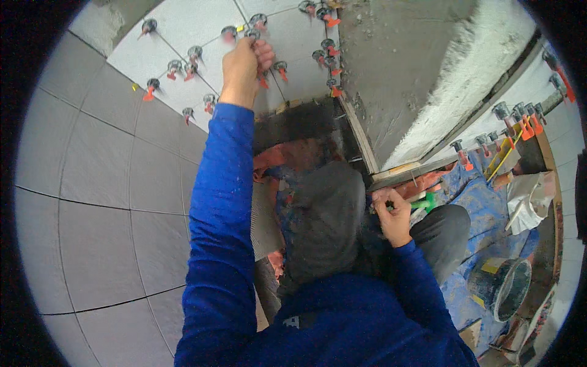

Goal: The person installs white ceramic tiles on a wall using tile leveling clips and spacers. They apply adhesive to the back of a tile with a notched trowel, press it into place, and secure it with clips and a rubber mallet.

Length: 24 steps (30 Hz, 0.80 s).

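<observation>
My left hand (243,66) reaches up to the white tiles (299,40), its fingers curled round a tile levelling clip with a dark cap (252,34). More levelling clips with dark caps and red tabs stand along the tile joints around it, among them one clip (280,68) just right of the hand. Low beside my knee, my right hand (394,217) is closed, thumb against fingers. Something dark shows at its fingertips, too small to name. A green-handled tool (423,202) lies right beside that hand.
Large grey tiles (95,202) cover the left side. A rough grey cement surface (391,67) rises at upper right, bordered by a wooden strip (359,131). At right, a blue sheet (455,263) carries a dark bucket (501,287) and a crumpled white bag (529,199). Several clips (520,116) stand at far right.
</observation>
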{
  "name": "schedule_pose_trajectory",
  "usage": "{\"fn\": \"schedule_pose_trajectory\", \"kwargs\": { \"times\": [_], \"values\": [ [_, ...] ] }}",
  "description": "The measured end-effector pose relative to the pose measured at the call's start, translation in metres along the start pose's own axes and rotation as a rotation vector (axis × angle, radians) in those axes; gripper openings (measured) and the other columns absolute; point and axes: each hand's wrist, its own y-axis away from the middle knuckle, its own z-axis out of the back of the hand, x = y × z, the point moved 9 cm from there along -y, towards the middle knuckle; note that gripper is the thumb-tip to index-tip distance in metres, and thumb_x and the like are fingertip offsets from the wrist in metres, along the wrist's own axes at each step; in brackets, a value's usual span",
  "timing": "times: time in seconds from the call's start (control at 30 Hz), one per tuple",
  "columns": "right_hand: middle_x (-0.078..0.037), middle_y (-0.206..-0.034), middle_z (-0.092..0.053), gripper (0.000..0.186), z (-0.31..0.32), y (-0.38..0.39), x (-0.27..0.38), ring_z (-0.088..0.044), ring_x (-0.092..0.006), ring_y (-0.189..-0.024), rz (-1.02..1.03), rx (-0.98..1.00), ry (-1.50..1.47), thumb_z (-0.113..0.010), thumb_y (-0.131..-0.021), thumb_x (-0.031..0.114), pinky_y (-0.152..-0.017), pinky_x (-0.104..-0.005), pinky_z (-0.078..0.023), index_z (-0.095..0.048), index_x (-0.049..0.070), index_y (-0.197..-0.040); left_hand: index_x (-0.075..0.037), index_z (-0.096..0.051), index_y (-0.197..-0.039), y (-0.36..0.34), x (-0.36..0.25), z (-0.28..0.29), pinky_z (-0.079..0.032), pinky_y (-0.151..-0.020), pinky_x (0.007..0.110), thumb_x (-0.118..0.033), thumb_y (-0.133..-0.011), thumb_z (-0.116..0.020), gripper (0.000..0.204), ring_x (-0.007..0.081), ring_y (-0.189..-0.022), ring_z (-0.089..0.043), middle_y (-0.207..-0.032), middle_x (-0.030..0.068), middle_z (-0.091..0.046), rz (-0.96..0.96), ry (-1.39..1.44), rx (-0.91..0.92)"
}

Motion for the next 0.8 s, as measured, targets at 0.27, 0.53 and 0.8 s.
{"fn": "schedule_pose_trajectory", "kwargs": {
  "times": [0.27, 0.53, 0.8],
  "values": [
    [-0.009, -0.077, -0.069, 0.01, -0.001, -0.003, -0.017, -0.064, -0.0135, -0.071, -0.042, -0.052, 0.019, -0.071, -0.094, 0.009, -0.068, -0.0288, -0.052, -0.07, -0.001, -0.095, -0.005, -0.066, -0.095, -0.001, 0.007, 0.011, -0.055, -0.064, 0.031, -0.028, -0.099, -0.058, 0.024, 0.0168, -0.072, -0.067, -0.085, 0.006, -0.07, 0.098, 0.015, -0.026],
    [-0.01, -0.077, -0.069, 0.014, -0.007, -0.002, -0.025, -0.065, -0.0151, -0.069, -0.089, -0.042, -0.02, -0.071, -0.095, 0.012, -0.066, -0.03, -0.052, -0.069, -0.001, -0.093, -0.006, -0.066, -0.094, -0.001, 0.009, 0.0, -0.056, -0.066, 0.031, -0.026, -0.098, -0.06, 0.021, 0.0165, -0.074, -0.067, -0.085, 0.0045, -0.069, 0.161, 0.19, 0.032],
    [-0.009, -0.076, -0.069, 0.014, -0.006, -0.002, -0.024, -0.065, -0.0139, -0.069, -0.1, -0.03, 0.021, -0.071, -0.095, 0.013, -0.066, -0.03, -0.052, -0.069, -0.001, -0.092, -0.008, -0.069, -0.098, 0.006, -0.007, 0.006, -0.052, -0.062, 0.027, -0.031, -0.096, -0.065, 0.024, 0.0125, -0.071, -0.064, -0.084, 0.0028, -0.068, 0.117, -0.107, -0.017]
  ]
}}
